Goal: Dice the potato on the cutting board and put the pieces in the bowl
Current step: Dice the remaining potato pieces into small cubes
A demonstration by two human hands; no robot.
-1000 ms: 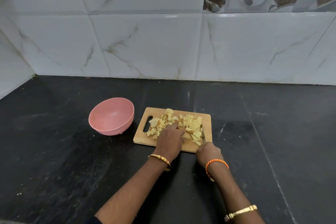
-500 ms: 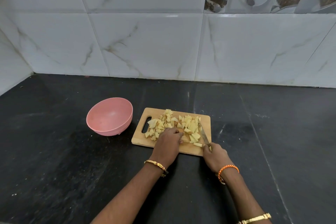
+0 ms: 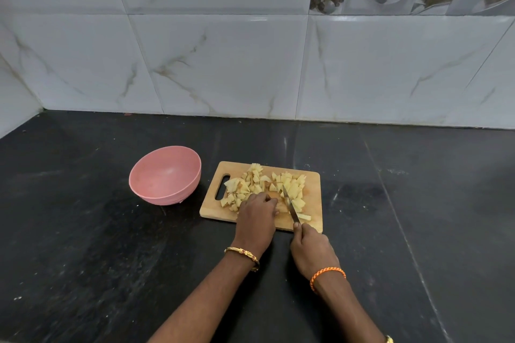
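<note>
A wooden cutting board (image 3: 313, 205) lies on the black counter with several pale yellow potato pieces (image 3: 264, 185) heaped across it. My left hand (image 3: 257, 217) rests on the board's near side, fingers curled over a potato piece (image 3: 281, 206) beside the blade. My right hand (image 3: 312, 249) grips the handle of a knife (image 3: 289, 205), whose blade angles up into the pile. The pink bowl (image 3: 165, 174) stands just left of the board and holds nothing.
The black stone counter (image 3: 418, 217) runs out to both sides and toward me. A white marble-tiled wall (image 3: 250, 64) closes the back and the left corner.
My right hand moved up to the board's near edge and swung the knife blade left into the pile. My left hand stayed on the potato.
</note>
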